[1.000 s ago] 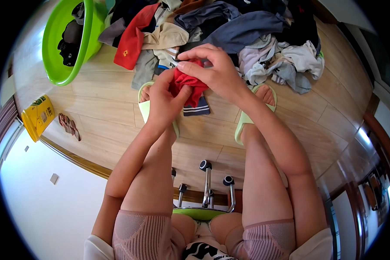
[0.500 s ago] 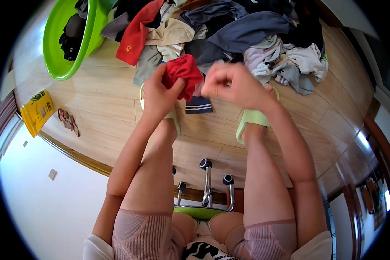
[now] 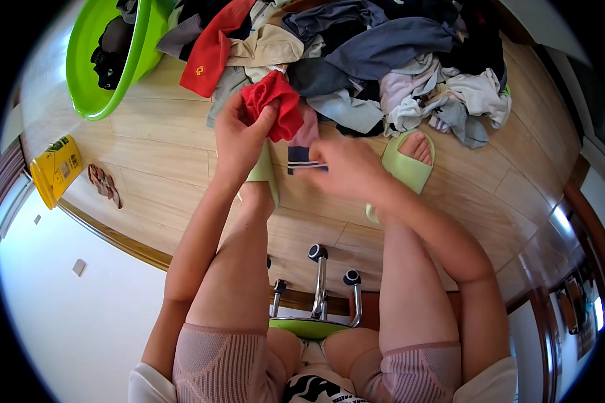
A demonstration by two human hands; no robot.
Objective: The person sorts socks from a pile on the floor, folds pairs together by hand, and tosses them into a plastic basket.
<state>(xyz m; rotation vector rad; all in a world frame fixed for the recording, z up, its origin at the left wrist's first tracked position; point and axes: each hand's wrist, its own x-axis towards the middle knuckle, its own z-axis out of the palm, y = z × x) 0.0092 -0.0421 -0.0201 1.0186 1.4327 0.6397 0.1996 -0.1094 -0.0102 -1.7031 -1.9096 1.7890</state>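
Observation:
In the head view, my left hand (image 3: 238, 138) is closed around a bunched red sock (image 3: 275, 107), thumb pressed on its near side. My right hand (image 3: 349, 168) is to the right and lower, over the floor between the slippers. Its fingers are smeared by motion, so whether they hold anything cannot be told. Close to those fingers lies a pink sock with a navy striped cuff (image 3: 299, 156), partly covered. Beyond both hands spreads a heap of socks (image 3: 390, 50) in grey, white, beige and black. Another red sock (image 3: 212, 57) with a gold emblem lies flat at its left.
A green basin (image 3: 81, 87) with dark socks in it stands at the upper left. Below it are a yellow bucket (image 3: 57, 171) and a brown patterned object (image 3: 104, 187). Light green slippers (image 3: 410, 168) are on my feet, and chrome chair legs (image 3: 321, 282) show beneath me.
My right hand has swept down and left, and is now blurred. My left hand has shifted slightly up and left with the red sock. A pale grey sock in the heap is now uncovered.

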